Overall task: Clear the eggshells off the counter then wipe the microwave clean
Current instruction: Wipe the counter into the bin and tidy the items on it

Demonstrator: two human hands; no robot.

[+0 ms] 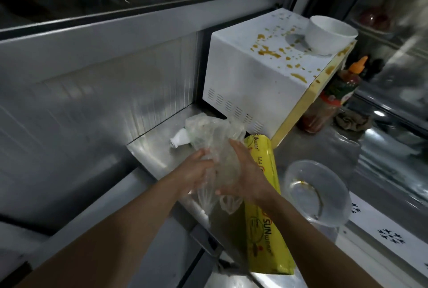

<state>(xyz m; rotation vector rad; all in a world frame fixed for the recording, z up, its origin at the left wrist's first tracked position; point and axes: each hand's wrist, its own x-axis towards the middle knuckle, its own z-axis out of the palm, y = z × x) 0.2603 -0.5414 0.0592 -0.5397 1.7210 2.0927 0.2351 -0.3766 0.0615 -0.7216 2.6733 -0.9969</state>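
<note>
Looks like the eggshell half is mostly wrapped up, or at least mid-bagging. Both hands are on a clear plastic bag [215, 146] sitting on the steel tabletop [150, 155] just left of the microwave [261, 83]. The left hand [194, 171] has its fingers curled into the bag's side, and the right hand [243, 171] lies against the other side with fingers fairly straight, pressing rather than pinching. I can't tell what's inside the bag: it's cloudy and crumpled, and I don't see any loose eggshells on the tabletop either, so my guess is they're in there.

The microwave hasn't been touched yet. Its white top is spattered with yellow-orange drips running down to the front edge, so the wiping is all still to do.

Containers: a white bowl [331, 32] sits on top of the microwave, contents hidden from this angle. A clear bowl [317, 192] near the right hand holds only a yellowish smear. A yellow wrap box [266, 206] lies beside the bag, and a sauce bottle [342, 86] stands by the microwave's front.
</note>
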